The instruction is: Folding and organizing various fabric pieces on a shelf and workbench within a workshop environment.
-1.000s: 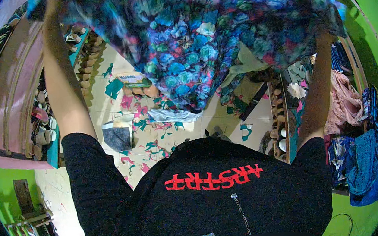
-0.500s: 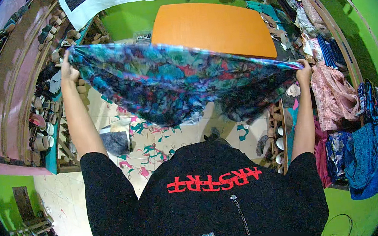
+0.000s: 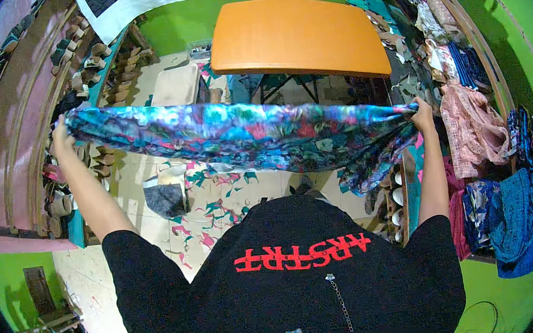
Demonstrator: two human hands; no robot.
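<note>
Left hand [image 3: 62, 140] and right hand [image 3: 424, 115] stretch a blue floral cloth [image 3: 250, 135] between them, nearer than the closest edge of the orange table [image 3: 298, 38]; pink and green scraps [image 3: 207, 239] litter the tiled floor [image 3: 89, 279].

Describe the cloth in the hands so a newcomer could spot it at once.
Find the orange table near the top of the view. Just below it in the picture, a cloth stretches between the left hand and the right hand. Its blue floral print with red patches sets it apart from the pink garment at the right.
</note>
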